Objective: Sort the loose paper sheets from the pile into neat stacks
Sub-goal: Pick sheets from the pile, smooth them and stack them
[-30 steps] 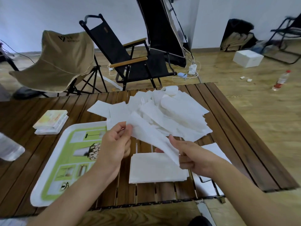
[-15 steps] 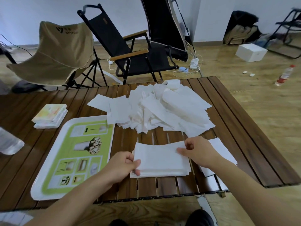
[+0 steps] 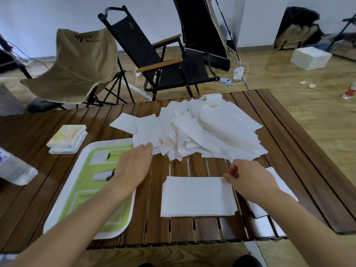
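Bare slats between pile and stack seem passable; tray crowds left.

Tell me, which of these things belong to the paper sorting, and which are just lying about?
Part of the job: loose paper pile; neat stack in front; second stack under the right forearm; left hand, touching the pile's edge; right hand, at the neat stack's corner.

Lying about: green tray; small books; clear bottle; tan chair; black folding chair; white box on the floor.
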A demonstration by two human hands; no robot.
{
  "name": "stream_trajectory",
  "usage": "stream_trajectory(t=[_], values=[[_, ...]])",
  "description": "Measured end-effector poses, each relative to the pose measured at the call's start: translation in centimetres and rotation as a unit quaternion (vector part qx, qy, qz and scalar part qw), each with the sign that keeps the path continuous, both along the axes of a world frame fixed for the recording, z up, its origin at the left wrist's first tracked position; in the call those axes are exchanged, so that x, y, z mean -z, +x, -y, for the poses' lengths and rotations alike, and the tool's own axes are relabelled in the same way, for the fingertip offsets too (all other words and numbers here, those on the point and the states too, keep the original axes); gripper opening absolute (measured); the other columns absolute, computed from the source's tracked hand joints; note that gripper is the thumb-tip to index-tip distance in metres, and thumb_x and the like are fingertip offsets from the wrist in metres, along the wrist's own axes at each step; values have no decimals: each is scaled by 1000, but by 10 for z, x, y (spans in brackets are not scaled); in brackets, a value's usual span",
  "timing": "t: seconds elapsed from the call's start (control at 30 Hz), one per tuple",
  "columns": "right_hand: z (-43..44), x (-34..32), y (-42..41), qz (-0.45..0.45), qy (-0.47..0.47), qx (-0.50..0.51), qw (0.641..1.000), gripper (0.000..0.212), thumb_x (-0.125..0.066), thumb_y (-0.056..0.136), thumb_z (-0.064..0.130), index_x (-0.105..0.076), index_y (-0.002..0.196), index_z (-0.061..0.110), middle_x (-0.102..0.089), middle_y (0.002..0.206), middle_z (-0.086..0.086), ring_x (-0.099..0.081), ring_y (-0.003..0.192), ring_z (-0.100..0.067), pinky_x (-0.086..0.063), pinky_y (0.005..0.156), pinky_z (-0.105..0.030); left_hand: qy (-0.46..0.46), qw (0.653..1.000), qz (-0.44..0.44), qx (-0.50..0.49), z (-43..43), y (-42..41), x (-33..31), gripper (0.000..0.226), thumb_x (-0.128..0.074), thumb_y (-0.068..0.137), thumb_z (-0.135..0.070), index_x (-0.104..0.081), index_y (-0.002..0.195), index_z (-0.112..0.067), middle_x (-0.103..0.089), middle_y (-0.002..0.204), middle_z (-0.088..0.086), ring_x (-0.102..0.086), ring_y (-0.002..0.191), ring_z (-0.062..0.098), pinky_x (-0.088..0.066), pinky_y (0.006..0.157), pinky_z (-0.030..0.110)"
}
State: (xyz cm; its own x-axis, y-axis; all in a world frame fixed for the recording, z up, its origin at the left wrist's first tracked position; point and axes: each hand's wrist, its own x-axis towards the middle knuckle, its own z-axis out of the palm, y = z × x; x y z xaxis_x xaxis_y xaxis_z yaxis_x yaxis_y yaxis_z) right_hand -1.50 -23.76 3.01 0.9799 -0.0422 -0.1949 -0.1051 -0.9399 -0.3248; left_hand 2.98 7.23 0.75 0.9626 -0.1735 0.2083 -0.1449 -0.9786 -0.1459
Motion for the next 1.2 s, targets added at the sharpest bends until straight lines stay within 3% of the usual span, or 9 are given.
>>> stream_trajectory(t=[0.1, 0.3, 0.47, 0.6, 0.73, 0.83, 0.9, 1.0, 1.2], values=[[-3, -1, 1, 20, 21, -5, 1000, 18, -60, 97, 44, -59, 87, 29, -65, 80, 11, -62, 74, -8, -51, 66, -26, 98, 995, 10, 30, -14, 41, 7, 31, -75, 75, 3, -58, 95, -13, -54, 86, 4, -34, 35, 20, -21, 36, 24], [-7, 0, 1, 33, 34, -29, 998, 18, -58, 97, 44, -60, 84, 31, -65, 78, 12, -62, 73, -6, -51, 65, -24, 85, 994, 37, 63, -12, 62, 13, 22, -77, 77, 3, -63, 82, -13, -54, 74, 3, -46, 40, 23, -22, 38, 23], [-5, -2, 2, 29, 56, -29, 998, 18, -60, 97, 41, -61, 82, 30, -66, 78, 10, -62, 72, -6, -48, 61, -23, -186, 968, 165, 45, 4, 47, -17, 14, -60, 102, -23, -72, 99, -16, -70, 92, -5, -64, 70, 15, -46, 54, 28], [-5, -11, 2, 7, 265, -16, 964, 18, -69, 91, 45, -70, 88, 27, -74, 82, 11, -69, 81, -3, -51, 71, -19, -514, 857, 43, -2, 35, 14, -63, 12, -61, 101, -29, -68, 98, -20, -71, 88, -13, -62, 75, -2, -43, 66, 16], [-6, -23, -3, 6, 379, -38, 925, 47, -76, 79, 57, -63, 119, 34, -72, 110, 22, -63, 106, 11, -48, 85, -14, -545, 835, -59, 52, 60, -30, -78, 10, -59, 103, -29, -64, 97, -22, -68, 67, -17, -58, 57, -4, -40, 54, 9], [-8, -29, -8, -16, 433, -35, 900, 67, -78, 73, 57, -55, 132, 33, -69, 119, 20, -62, 112, 6, -51, 79, -11, -615, 775, -132, 60, 69, -49, -77, 18, -57, 100, -36, -63, 103, -19, -78, 85, -3, -70, 72, 12, -50, 59, 23], [-7, -30, -9, -46, 465, -24, 884, 75, -80, 67, 60, -57, 133, 33, -72, 107, 18, -67, 98, 1, -55, 83, -18, -648, 743, -157, 58, 73, -55, -73, 23, -56, 99, -37, -62, 106, -17, -77, 86, 7, -66, 68, 21, -50, 57, 29], [-3, -32, -10, -109, 482, -50, 868, 55, -79, 75, 52, -68, 122, 27, -69, 86, 6, -46, 55, -6, -37, 51, -20, -649, 740, -170, 55, 75, -58, -66, 22, -57, 99, -35, -62, 105, -14, -73, 77, 13, -53, 57, 16, -42, 51, 20], [2, -31, -11, -134, 461, -71, 874, 41, -78, 86, 38, -75, 103, 1, -43, 66, -5, -29, 48, -9, -25, 45, -18, -630, 753, -189, 31, 67, -48, -48, 18, -68, 97, -34, -65, 101, -17, -75, 82, 20, -71, 77, 39, -53, 73, 50]])
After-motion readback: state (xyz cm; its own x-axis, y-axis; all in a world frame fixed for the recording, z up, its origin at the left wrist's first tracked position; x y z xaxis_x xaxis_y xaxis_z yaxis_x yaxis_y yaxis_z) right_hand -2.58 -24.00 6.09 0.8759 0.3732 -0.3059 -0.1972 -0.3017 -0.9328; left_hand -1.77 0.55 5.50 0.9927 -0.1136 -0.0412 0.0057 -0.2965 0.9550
